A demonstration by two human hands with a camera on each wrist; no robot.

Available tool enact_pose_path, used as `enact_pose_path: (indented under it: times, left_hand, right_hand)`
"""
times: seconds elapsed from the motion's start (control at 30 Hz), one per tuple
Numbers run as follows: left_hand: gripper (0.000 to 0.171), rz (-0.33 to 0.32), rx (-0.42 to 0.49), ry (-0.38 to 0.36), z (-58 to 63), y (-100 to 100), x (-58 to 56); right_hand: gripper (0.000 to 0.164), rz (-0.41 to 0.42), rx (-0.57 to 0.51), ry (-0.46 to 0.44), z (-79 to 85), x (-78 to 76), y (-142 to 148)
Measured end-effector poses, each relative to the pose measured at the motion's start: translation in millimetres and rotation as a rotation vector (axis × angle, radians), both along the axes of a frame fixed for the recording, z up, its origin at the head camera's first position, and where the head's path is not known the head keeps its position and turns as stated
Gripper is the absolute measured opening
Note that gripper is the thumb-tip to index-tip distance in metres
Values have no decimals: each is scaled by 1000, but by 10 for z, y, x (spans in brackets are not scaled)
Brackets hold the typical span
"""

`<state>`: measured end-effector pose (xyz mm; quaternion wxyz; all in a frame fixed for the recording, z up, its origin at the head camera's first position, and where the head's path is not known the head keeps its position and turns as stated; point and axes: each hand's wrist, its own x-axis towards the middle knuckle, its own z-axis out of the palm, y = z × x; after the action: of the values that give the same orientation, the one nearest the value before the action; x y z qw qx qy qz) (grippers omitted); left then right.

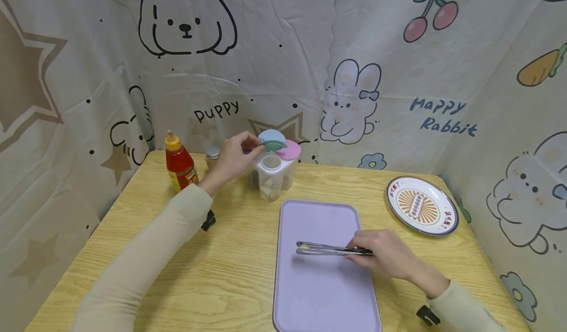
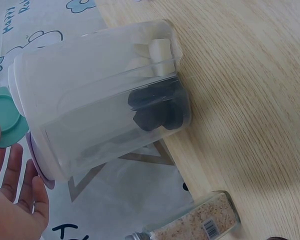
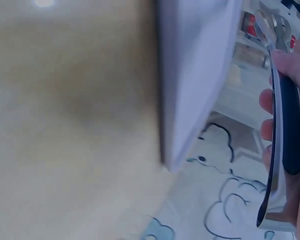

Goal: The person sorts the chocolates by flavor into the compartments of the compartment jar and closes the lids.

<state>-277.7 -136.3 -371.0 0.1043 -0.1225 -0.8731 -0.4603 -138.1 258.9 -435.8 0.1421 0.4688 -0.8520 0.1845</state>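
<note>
With thumb and index finger, my left hand (image 1: pixel 235 157) pinches the edge of a green lid (image 1: pixel 274 146) on a clear divided container (image 1: pixel 269 182). The lid stands raised, and one round opening shows at the container's front. Pale chunks (image 2: pixel 161 56) and dark pieces (image 2: pixel 157 107) lie at the bottom of separate compartments. Blue (image 1: pixel 271 135) and pink lids (image 1: pixel 290 149) cover other compartments. My right hand (image 1: pixel 387 253) grips metal tongs (image 1: pixel 325 249) with dark handle grips, holding them level over a lilac tray (image 1: pixel 328 297). Their tips point left, close together, with a pale spot between them.
A red sauce bottle (image 1: pixel 180 167) with a yellow cap stands at the back left. Beside it is a glass jar (image 2: pixel 195 220) of coarse grains. A white patterned plate (image 1: pixel 423 206) lies at the right. Printed cloth hangs behind the table.
</note>
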Motion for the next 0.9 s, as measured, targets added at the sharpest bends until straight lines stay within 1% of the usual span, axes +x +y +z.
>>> enact_pose_path:
  times: [0.27, 0.43, 0.57, 0.7, 0.8, 0.9]
  left_hand:
    - [21, -2, -3, 4, -11, -4, -7]
    - [20, -2, -3, 10, -12, -3, -6]
    - [21, 1, -3, 6, -7, -4, -3]
    - [21, -1, 4, 2, 2, -8, 2]
    - [20, -6, 10, 4, 6, -12, 3]
    - [20, -11, 10, 9, 2, -18, 6]
  right_hand:
    - [15, -4, -7, 61, 332, -278, -121]
    - [17, -15, 3, 115, 553, -462, -248]
    - [14, -33, 10, 131, 711, -624, -364]
    - [12, -54, 14, 146, 836, -785, -479]
    - [12, -62, 7, 161, 898, -907, -563]
    - [11, -76, 7, 149, 942, -1016, -637]
